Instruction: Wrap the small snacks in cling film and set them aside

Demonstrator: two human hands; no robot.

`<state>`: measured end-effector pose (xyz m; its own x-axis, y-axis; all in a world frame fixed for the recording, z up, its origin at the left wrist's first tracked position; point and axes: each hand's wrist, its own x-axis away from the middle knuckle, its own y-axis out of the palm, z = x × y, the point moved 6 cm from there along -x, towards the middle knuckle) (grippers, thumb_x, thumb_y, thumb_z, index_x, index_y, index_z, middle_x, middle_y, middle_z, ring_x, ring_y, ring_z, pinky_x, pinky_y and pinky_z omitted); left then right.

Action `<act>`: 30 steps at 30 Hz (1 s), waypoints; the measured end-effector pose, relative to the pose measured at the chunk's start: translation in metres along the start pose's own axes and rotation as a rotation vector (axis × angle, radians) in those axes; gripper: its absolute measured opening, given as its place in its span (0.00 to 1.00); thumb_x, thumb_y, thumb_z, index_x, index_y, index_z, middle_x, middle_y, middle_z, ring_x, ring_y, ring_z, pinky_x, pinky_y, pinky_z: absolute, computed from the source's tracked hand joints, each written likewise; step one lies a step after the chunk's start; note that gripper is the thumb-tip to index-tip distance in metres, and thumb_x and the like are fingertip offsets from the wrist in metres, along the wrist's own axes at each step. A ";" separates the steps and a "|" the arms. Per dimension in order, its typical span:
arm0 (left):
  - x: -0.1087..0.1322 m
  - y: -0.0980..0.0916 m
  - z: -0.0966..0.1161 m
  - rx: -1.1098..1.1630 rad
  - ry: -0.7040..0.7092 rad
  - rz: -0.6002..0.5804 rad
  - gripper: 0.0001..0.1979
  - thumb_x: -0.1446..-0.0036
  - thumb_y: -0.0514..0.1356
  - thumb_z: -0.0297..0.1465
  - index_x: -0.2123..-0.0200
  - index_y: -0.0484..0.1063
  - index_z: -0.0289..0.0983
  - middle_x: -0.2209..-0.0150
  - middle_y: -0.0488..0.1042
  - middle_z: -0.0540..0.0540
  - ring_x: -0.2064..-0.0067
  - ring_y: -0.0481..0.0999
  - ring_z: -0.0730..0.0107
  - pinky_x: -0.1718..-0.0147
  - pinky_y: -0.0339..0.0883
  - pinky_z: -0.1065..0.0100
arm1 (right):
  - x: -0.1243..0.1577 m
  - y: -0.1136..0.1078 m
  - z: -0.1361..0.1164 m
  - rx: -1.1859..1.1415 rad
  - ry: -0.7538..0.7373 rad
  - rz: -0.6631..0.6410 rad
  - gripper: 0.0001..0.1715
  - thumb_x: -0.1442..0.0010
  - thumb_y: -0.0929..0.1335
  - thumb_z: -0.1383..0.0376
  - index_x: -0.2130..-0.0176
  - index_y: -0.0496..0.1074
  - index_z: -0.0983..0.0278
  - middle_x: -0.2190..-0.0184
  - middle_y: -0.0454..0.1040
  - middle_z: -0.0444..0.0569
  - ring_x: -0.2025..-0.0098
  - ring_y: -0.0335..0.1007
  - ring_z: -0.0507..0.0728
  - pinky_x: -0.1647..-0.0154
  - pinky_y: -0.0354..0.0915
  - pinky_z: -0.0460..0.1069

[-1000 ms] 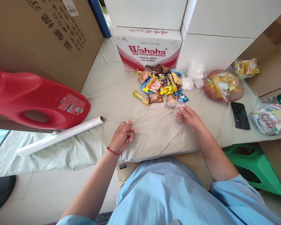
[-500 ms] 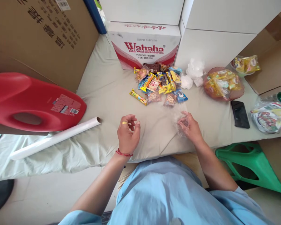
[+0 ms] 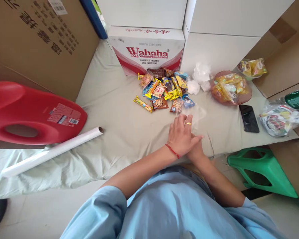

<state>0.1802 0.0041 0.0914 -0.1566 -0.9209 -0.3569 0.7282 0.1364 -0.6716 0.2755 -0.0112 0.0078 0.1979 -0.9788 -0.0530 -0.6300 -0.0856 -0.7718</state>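
Note:
My left hand [image 3: 181, 136], with a gold ring and a red cord bracelet, lies across my right hand [image 3: 195, 149]. Its fingers stretch forward and its thumb points out to the right. Most of my right hand, fingers included, is hidden beneath it. A clear plastic bag [image 3: 200, 116] spreads out from under the hands, hard to see against the cloth. Just ahead lies a pile of wrapped snacks [image 3: 164, 88], with a small cookie packet [image 3: 176, 106] nearest my fingertips and a yellow snack bar [image 3: 143, 104] at its left.
Crumpled white plastic bags [image 3: 201, 74], a pinkish bowl of yellow packets [image 3: 218, 98] and a phone [image 3: 249, 118] lie to the right. A Wahaha carton [image 3: 149, 49] stands behind. At left are a red jug [image 3: 40, 109] and a white tube [image 3: 54, 152]. A green stool [image 3: 279, 176] is below right.
My left hand has moved right, from beside the right hand to on top of it. The right hand, which held the clear bag, is now mostly covered. The view has shifted slightly right.

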 end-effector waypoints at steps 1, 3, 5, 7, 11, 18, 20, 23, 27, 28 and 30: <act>0.001 0.005 -0.006 -0.012 -0.030 -0.003 0.22 0.42 0.68 0.41 0.49 0.69 0.38 0.50 0.71 0.36 0.47 0.71 0.48 0.50 0.68 0.50 | 0.000 0.003 -0.001 0.029 0.015 -0.026 0.17 0.35 0.65 0.62 0.50 0.77 0.58 0.55 0.82 0.57 0.55 0.77 0.67 0.57 0.70 0.56; 0.002 0.004 -0.026 0.018 -0.094 0.044 0.05 0.39 0.63 0.32 0.60 0.72 0.39 0.57 0.73 0.39 0.51 0.72 0.52 0.51 0.68 0.52 | 0.001 0.004 -0.002 0.063 0.031 -0.059 0.19 0.35 0.64 0.64 0.47 0.76 0.59 0.57 0.81 0.58 0.57 0.78 0.66 0.58 0.70 0.55; 0.004 -0.010 -0.054 0.123 -0.194 0.151 0.02 0.39 0.60 0.29 0.66 0.70 0.39 0.62 0.73 0.43 0.56 0.73 0.59 0.53 0.69 0.56 | 0.003 0.001 -0.003 0.003 0.023 -0.058 0.23 0.35 0.64 0.63 0.42 0.72 0.60 0.57 0.81 0.56 0.57 0.77 0.64 0.57 0.70 0.55; 0.011 -0.028 -0.087 0.289 -0.372 0.267 0.03 0.39 0.59 0.31 0.66 0.69 0.39 0.65 0.72 0.47 0.62 0.73 0.66 0.60 0.70 0.63 | 0.005 -0.004 0.000 -0.153 0.048 -0.013 0.24 0.34 0.64 0.61 0.40 0.68 0.59 0.58 0.80 0.53 0.61 0.76 0.60 0.57 0.71 0.55; 0.044 -0.050 -0.143 0.668 -0.803 0.432 0.10 0.47 0.63 0.37 0.67 0.66 0.40 0.72 0.69 0.54 0.70 0.71 0.73 0.75 0.63 0.73 | 0.014 -0.014 0.012 -0.529 0.202 0.147 0.22 0.34 0.67 0.55 0.44 0.66 0.58 0.60 0.76 0.48 0.67 0.72 0.55 0.64 0.71 0.51; 0.094 -0.083 -0.178 0.707 -1.030 0.534 0.15 0.54 0.65 0.41 0.71 0.63 0.40 0.75 0.67 0.56 0.76 0.71 0.75 0.82 0.54 0.74 | 0.030 -0.001 0.014 -0.861 0.342 0.095 0.21 0.38 0.71 0.54 0.50 0.65 0.58 0.63 0.72 0.44 0.72 0.66 0.51 0.76 0.66 0.46; 0.103 -0.090 -0.185 0.595 -1.040 0.488 0.14 0.52 0.64 0.41 0.71 0.64 0.40 0.76 0.66 0.55 0.76 0.70 0.74 0.81 0.56 0.73 | 0.034 0.002 0.014 -0.845 0.324 0.070 0.21 0.37 0.71 0.54 0.49 0.65 0.58 0.63 0.72 0.44 0.73 0.65 0.50 0.76 0.65 0.45; 0.112 -0.103 -0.187 0.239 -0.953 0.402 0.12 0.50 0.64 0.38 0.66 0.67 0.40 0.70 0.71 0.52 0.72 0.72 0.70 0.73 0.67 0.68 | 0.039 0.004 0.016 -0.782 0.297 0.055 0.21 0.36 0.70 0.54 0.47 0.65 0.59 0.62 0.73 0.45 0.73 0.65 0.49 0.76 0.64 0.45; 0.110 -0.109 -0.164 -0.241 -0.537 0.349 0.21 0.49 0.62 0.30 0.50 0.70 0.37 0.49 0.71 0.38 0.52 0.76 0.56 0.50 0.73 0.53 | 0.047 0.001 0.016 -0.647 0.240 0.060 0.19 0.33 0.68 0.56 0.46 0.65 0.59 0.61 0.74 0.46 0.71 0.68 0.51 0.71 0.67 0.47; 0.109 -0.106 -0.156 -0.296 -0.417 0.323 0.22 0.47 0.60 0.28 0.46 0.70 0.36 0.46 0.69 0.36 0.46 0.73 0.52 0.46 0.71 0.50 | 0.049 -0.001 0.015 -0.598 0.215 0.054 0.19 0.32 0.67 0.56 0.45 0.65 0.59 0.60 0.74 0.47 0.69 0.70 0.52 0.69 0.68 0.48; 0.106 -0.095 -0.144 -0.343 -0.222 0.235 0.23 0.44 0.57 0.24 0.44 0.70 0.38 0.42 0.68 0.34 0.39 0.69 0.49 0.41 0.67 0.47 | 0.054 -0.003 0.011 -0.492 0.152 0.014 0.19 0.31 0.66 0.58 0.43 0.64 0.59 0.60 0.75 0.48 0.68 0.71 0.52 0.66 0.69 0.49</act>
<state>-0.0019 -0.0536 0.0238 0.1597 -0.9015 -0.4022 0.4584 0.4285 -0.7786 0.2967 -0.0616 0.0003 0.0988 -0.9933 0.0596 -0.9180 -0.1141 -0.3799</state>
